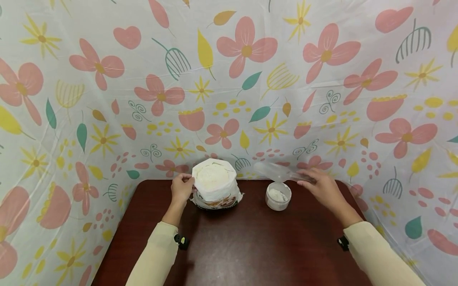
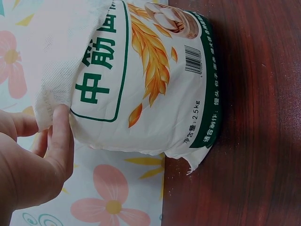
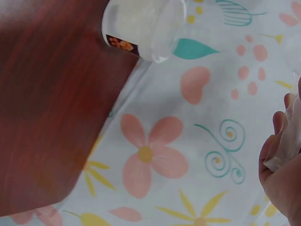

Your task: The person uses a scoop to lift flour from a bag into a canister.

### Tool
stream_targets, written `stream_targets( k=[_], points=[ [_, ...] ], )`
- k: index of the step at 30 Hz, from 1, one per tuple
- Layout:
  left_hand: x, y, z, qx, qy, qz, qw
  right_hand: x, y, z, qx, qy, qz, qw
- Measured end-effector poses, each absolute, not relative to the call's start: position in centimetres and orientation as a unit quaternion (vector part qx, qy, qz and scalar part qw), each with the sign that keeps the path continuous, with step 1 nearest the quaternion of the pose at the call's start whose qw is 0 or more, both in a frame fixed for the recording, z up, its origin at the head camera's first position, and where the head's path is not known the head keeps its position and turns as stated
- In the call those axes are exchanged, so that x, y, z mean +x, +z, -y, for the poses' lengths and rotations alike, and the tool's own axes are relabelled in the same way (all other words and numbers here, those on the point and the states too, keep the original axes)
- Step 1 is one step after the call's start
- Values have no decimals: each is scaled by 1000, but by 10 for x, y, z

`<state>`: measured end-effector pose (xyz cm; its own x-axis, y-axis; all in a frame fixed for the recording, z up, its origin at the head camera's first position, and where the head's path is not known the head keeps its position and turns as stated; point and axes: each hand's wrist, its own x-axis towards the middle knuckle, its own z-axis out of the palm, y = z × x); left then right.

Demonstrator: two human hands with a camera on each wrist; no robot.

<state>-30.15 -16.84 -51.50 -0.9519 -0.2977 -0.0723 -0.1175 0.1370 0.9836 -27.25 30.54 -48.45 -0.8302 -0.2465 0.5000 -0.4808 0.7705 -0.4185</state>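
Note:
A white woven flour bag (image 1: 214,195), printed with wheat ears and green lettering (image 2: 99,89), stands at the back of the table with its top rolled down and white flour (image 1: 213,175) showing inside. My left hand (image 1: 181,189) pinches the left side of its folded rim between thumb and fingers. In my right hand (image 1: 323,190) is the handle of a clear plastic scoop (image 1: 271,171), whose bowl points left above a small round tub (image 1: 277,203). White powder lies in that tub. From the right wrist, only the scoop's handle end (image 3: 287,141) shows clearly within the curled fingers.
The dark red-brown table (image 1: 243,246) ends just behind the bag and tub. A white cloth with pink, yellow and green flowers (image 1: 223,131) hangs close behind and along both sides. Fine white specks dot the table beside the bag.

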Motion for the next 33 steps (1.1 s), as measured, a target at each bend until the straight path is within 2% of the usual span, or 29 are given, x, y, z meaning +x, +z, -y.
stream_targets(
  k=[4,13,25,33],
  points=[
    [-301,-514,168,138,-642,751,71,-279,-475,-299,209,264,919,204],
    [-301,-514,168,143,-647,746,73,-296,-454,-282,274,238,906,220],
    [-299,-516,170,147,-672,722,74,-311,-430,-251,295,207,919,164],
    [-301,-519,171,152,-679,714,73,-323,-416,-230,340,172,910,162]
  ],
)
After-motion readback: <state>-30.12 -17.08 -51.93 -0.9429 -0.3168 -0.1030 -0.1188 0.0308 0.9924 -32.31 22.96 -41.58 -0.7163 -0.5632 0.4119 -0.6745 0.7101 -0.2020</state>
